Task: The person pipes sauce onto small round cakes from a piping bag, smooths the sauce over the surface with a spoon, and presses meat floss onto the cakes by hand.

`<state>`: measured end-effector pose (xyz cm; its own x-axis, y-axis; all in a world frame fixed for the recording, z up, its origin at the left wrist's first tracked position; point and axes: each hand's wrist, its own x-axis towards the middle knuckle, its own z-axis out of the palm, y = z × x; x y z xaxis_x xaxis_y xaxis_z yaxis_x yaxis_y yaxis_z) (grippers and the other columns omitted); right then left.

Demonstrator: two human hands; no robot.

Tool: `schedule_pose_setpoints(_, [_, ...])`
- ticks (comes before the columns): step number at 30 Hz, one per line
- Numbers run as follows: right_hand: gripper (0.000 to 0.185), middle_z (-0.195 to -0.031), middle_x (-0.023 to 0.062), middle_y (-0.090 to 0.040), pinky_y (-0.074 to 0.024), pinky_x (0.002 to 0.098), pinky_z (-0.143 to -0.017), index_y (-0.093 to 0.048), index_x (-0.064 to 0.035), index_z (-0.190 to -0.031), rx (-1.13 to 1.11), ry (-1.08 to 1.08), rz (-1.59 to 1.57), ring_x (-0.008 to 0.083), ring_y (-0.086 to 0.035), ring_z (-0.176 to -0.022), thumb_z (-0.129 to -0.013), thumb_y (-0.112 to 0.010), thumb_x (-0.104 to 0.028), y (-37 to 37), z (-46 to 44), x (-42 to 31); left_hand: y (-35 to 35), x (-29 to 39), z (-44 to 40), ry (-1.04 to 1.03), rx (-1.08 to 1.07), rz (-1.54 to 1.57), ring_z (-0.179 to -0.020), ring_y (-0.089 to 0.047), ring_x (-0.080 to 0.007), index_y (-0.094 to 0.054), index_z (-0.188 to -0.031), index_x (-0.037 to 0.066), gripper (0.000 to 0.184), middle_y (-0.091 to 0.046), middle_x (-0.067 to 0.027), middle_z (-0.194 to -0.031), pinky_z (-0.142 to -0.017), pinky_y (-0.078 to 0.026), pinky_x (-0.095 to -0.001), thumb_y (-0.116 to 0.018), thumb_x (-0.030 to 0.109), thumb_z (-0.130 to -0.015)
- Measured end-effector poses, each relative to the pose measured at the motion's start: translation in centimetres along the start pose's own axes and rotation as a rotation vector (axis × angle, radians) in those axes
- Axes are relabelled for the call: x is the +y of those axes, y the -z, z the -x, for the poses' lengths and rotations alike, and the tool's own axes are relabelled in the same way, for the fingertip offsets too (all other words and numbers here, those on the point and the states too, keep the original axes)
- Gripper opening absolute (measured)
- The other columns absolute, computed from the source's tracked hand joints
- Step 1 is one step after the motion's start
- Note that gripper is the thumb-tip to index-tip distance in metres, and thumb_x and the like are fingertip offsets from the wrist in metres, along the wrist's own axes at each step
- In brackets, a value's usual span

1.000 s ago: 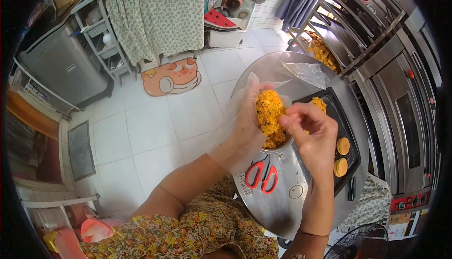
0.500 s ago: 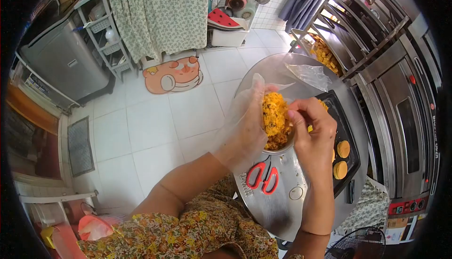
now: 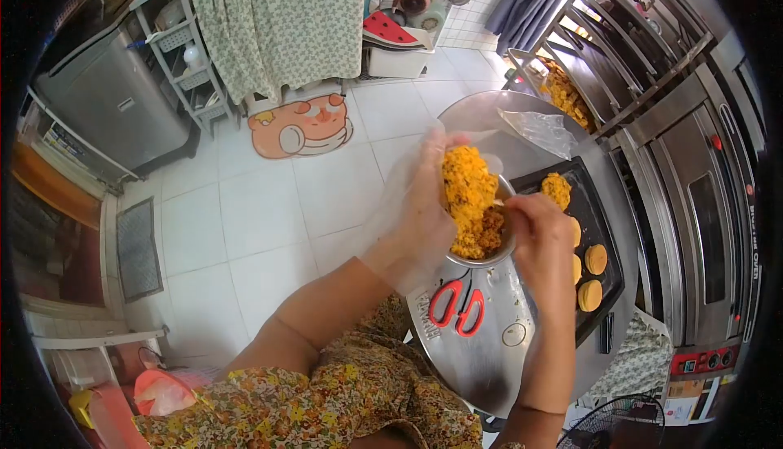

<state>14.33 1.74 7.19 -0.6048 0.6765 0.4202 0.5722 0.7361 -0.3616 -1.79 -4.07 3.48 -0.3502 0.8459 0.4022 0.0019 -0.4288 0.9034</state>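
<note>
My left hand [image 3: 424,204], in a clear plastic glove, holds a lump of orange-yellow shredded mixture [image 3: 468,181] above a metal bowl [image 3: 507,247]. More of the mixture, partly darker brown, shows in the bowl. At the bowl's right rim is my right hand [image 3: 538,229], bare, with thumb and forefinger pinched together on a small pale thing too small to name. A black tray [image 3: 599,212] to the right bears a mixture-topped piece [image 3: 556,191] and several round yellow cakes [image 3: 595,259].
Red-handled scissors [image 3: 457,308] lie on the round metal table [image 3: 489,367] near its front left. A clear plastic bag [image 3: 538,131] is at its back. An oven [image 3: 693,196] and a tray rack [image 3: 628,49] stand to the right; a pig-shaped mat [image 3: 302,127] lies on the floor.
My right hand has moved down and away from the lump to the bowl's right side. The lump in my left hand now sits slightly left, uncovering more of the bowl and tray.
</note>
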Motion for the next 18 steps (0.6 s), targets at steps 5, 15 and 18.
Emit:
schedule_pose_setpoints(5, [0.015, -0.097, 0.0218, -0.069, -0.0521, 0.0461, -0.076, -0.073, 0.0010, -0.088, -0.390, 0.020, 0.323, 0.0386, -0.066, -0.089, -0.075, -0.067, 0.004, -5.4, 0.2, 4.0, -0.5, -0.6, -0.2, -0.044, 0.070, 0.231, -0.107, -0.059, -0.0138, -0.038, -0.138, 0.006, 0.037, -0.060, -0.0087, -0.117, -0.097, -0.049, -0.0308, -0.036, 0.029, -0.109])
schedule_pose_setpoints(15, [0.023, -0.085, 0.0200, -0.065, -0.0497, 0.0416, -0.069, -0.069, 0.0023, -0.101, -0.027, 0.010, -0.042, 0.0387, -0.065, -0.078, -0.081, -0.061, 0.011, -0.4, -1.2, 1.7, 0.1, -1.6, -0.4, -0.152, 0.050, 0.078, -0.118, -0.052, -0.0220, -0.029, -0.147, 0.005, 0.051, -0.052, -0.0122, -0.130, -0.104, -0.043, -0.0365, -0.045, 0.008, -0.099])
schedule_pose_setpoints(18, [0.018, -0.080, 0.0184, -0.065, -0.0495, 0.0366, -0.066, -0.070, 0.0022, -0.100, 0.083, -0.085, -0.210, 0.0322, -0.064, -0.071, -0.084, -0.063, 0.008, 1.3, -1.2, 0.6, 0.3, -2.3, -0.2, -0.260, 0.040, -0.080, -0.122, -0.050, -0.0244, -0.026, -0.150, 0.005, 0.058, -0.050, -0.0133, -0.134, -0.106, -0.042, -0.0382, -0.048, 0.001, -0.096])
